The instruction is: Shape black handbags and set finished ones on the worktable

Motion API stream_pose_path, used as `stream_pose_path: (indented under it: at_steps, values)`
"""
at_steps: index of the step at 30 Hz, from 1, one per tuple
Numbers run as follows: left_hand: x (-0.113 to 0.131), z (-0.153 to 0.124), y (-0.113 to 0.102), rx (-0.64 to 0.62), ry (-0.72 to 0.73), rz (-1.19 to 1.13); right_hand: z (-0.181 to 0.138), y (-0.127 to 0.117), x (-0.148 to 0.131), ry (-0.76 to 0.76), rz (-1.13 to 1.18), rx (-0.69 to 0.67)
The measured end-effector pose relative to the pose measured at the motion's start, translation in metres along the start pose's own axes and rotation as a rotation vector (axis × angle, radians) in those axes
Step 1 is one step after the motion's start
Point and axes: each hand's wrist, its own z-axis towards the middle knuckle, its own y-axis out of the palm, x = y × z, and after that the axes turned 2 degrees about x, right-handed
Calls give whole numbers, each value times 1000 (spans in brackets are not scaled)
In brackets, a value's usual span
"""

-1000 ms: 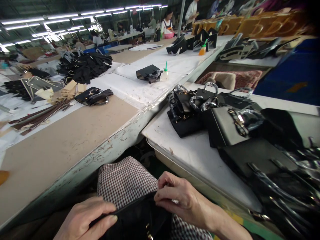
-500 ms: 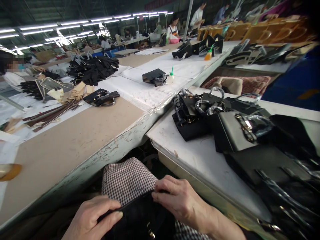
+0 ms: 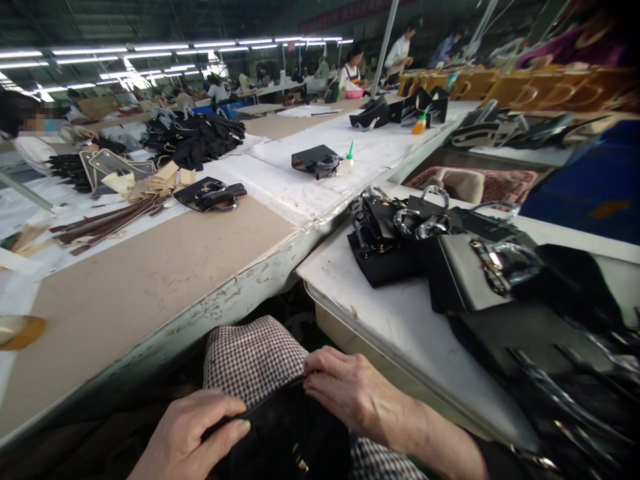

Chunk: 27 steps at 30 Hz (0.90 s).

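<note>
On my lap, over black-and-white checked cloth (image 3: 250, 353), lies a black handbag (image 3: 280, 433) with a small gold-coloured metal fitting near its lower middle. My left hand (image 3: 193, 430) pinches the bag's upper edge between thumb and fingers at its left end. Farther along the same edge, my right hand (image 3: 350, 393) has its thumb and fingers closed on the rim. The bag's lower part runs out of view at the bottom.
Finished-looking black handbags (image 3: 460, 273) with wrapped handles crowd the white table (image 3: 380, 333) at right. The brown-topped table (image 3: 165, 267) at left holds another black bag (image 3: 207, 193), brown strips (image 3: 110, 220) and a green-tipped bottle (image 3: 347, 163). Co-workers sit farther off.
The view has tilted slightly, so the tables and bags sit a little lower and farther right. Both hands keep their grip on the bag's edge, with only slight movement.
</note>
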Motion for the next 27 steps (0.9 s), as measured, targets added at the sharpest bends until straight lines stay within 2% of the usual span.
stream_pose_path:
  at_steps: [5,8,11,15,21,23,25,27]
  values:
    - [-2,-2,1,-33,16,4,9,-4,-9,39,-30,-95]
    - [-4,-5,3,17,22,5,14,-10,-12,27,-69,-148]
    - [-4,-7,3,70,5,-7,19,-16,-11,6,-8,-152]
    - [-6,-9,0,-11,-56,-69,19,-17,-6,32,129,-110]
    - [-9,-13,-4,-8,-140,-150,8,1,-6,161,317,42]
    - [-4,-12,-7,-8,-177,-157,11,5,-8,249,342,67]
    - [2,-10,-9,-23,-207,-165,18,6,-9,371,393,32]
    - [6,-9,-11,-26,-220,-181,27,6,-9,459,505,-70]
